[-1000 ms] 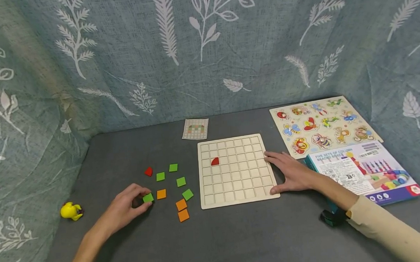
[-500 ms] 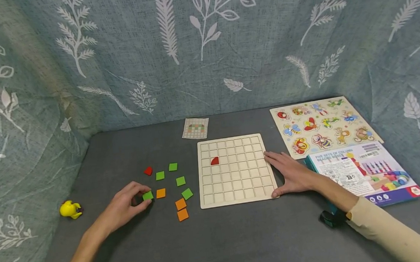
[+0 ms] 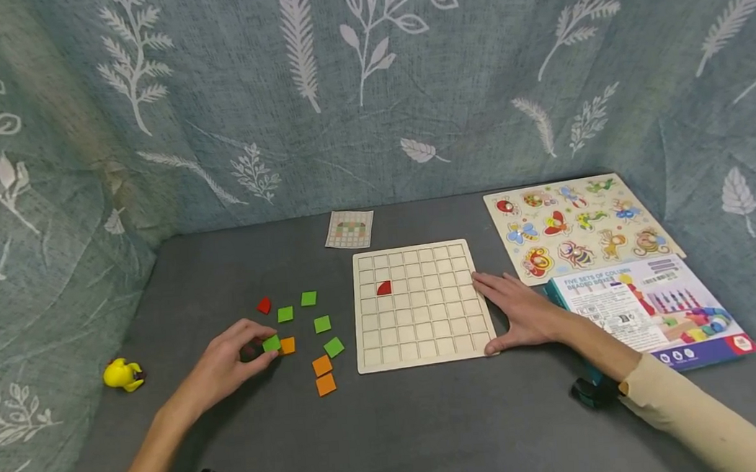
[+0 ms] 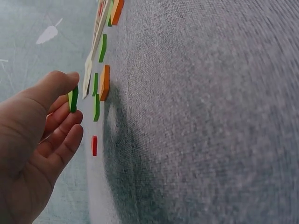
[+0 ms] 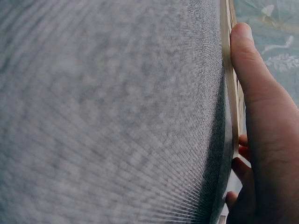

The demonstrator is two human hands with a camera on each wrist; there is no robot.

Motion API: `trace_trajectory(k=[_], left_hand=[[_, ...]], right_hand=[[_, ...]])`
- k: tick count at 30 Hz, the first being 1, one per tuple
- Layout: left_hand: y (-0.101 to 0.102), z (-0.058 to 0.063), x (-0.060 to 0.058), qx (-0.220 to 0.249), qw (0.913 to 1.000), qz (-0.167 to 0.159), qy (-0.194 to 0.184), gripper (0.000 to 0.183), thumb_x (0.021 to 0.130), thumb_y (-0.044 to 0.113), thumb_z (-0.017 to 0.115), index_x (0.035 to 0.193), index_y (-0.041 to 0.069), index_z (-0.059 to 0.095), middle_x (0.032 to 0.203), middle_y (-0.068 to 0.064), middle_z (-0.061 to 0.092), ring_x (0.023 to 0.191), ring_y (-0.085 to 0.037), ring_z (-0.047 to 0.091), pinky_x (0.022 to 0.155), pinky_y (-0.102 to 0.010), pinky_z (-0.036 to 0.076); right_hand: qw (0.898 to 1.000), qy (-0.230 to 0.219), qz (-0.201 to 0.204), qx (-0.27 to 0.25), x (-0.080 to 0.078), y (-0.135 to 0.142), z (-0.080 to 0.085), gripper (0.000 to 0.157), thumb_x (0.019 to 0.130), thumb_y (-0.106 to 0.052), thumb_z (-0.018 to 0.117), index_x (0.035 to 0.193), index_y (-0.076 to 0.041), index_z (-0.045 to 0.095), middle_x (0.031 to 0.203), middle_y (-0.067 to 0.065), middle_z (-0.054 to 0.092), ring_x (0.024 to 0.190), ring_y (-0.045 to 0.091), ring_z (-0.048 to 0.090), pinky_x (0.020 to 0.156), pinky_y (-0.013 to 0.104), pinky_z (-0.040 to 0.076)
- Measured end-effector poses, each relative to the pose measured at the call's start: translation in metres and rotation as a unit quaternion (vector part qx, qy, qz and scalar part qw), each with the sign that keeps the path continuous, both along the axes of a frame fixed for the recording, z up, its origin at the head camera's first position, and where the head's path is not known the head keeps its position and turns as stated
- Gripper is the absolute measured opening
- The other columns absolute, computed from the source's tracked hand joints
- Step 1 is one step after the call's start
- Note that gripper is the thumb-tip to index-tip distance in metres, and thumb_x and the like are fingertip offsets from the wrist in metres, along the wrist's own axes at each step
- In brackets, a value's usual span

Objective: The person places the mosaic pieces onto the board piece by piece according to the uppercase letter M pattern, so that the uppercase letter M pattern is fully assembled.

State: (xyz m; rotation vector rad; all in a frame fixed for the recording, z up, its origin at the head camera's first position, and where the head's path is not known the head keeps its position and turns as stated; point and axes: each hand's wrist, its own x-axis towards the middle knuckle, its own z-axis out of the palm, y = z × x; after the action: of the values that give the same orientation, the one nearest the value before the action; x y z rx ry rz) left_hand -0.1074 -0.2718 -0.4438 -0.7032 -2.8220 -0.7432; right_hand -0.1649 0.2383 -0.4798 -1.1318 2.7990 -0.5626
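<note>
My left hand (image 3: pixel 229 357) pinches a green square tile (image 3: pixel 271 343) between thumb and fingers. In the left wrist view that green tile (image 4: pixel 73 99) is held clear of the table. Close by lie several loose tiles, among them an orange square tile (image 3: pixel 288 345), a green one (image 3: pixel 284 314) and a red quarter-round piece (image 3: pixel 264 305). My right hand (image 3: pixel 519 310) rests at the right edge of the wooden grid board (image 3: pixel 429 334), fingers and thumb spread along it. Another red quarter-round piece (image 3: pixel 384 288) sits in a cell near the board's upper left.
A small card with a grid pattern (image 3: pixel 349 229) lies behind the board. To the right are a wooden insect puzzle (image 3: pixel 582 227) and a printed box (image 3: pixel 649 313) beside the right forearm. A yellow toy duck (image 3: pixel 123 374) stands at the far left.
My left hand has lifted the green tile and moved it slightly right, so it now overlaps the nearby orange tile in the head view. The right hand has stayed on the board's edge.
</note>
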Motion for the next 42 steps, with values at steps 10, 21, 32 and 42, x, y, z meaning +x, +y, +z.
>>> trace_trajectory(k=[10,21,32,42], left_hand=[[0.005,-0.002,0.000,0.002,1.0000,0.001,0.007,0.032,0.077,0.009,0.080,0.107,0.010,0.069,0.099,0.002,0.062,0.078,-0.010,0.059,0.067,-0.025,0.051],[0.011,0.002,-0.004,0.014,0.9999,-0.003,0.005,0.033,0.078,0.009,0.080,0.109,0.010,0.068,0.102,0.001,0.063,0.080,-0.012,0.060,0.068,-0.028,0.052],[0.013,0.004,-0.006,0.020,0.9998,-0.006,-0.001,0.033,0.079,0.009,0.079,0.110,0.008,0.069,0.103,-0.001,0.063,0.080,-0.013,0.061,0.068,-0.026,0.052],[0.014,0.006,-0.009,0.010,0.9999,-0.004,-0.010,0.033,0.080,0.010,0.079,0.110,0.009,0.068,0.103,0.000,0.063,0.081,-0.013,0.060,0.068,-0.027,0.052]], right_hand=[[0.999,-0.031,-0.010,0.018,0.002,-0.002,0.002,0.115,0.069,-0.065,0.075,0.153,-0.003,0.026,0.160,0.014,0.024,0.146,0.033,0.026,0.118,0.058,0.017],[1.000,-0.014,0.001,0.008,0.001,0.000,0.002,0.114,0.070,-0.069,0.072,0.152,-0.002,0.028,0.158,0.017,0.027,0.144,0.037,0.029,0.115,0.060,0.020],[1.000,-0.004,0.009,0.004,0.000,0.000,0.002,0.114,0.072,-0.073,0.067,0.151,-0.001,0.029,0.158,0.018,0.028,0.143,0.037,0.031,0.114,0.061,0.022],[1.000,-0.016,0.007,-0.004,0.001,0.000,0.003,0.114,0.072,-0.074,0.065,0.151,0.000,0.028,0.158,0.018,0.027,0.143,0.038,0.030,0.114,0.062,0.020]])
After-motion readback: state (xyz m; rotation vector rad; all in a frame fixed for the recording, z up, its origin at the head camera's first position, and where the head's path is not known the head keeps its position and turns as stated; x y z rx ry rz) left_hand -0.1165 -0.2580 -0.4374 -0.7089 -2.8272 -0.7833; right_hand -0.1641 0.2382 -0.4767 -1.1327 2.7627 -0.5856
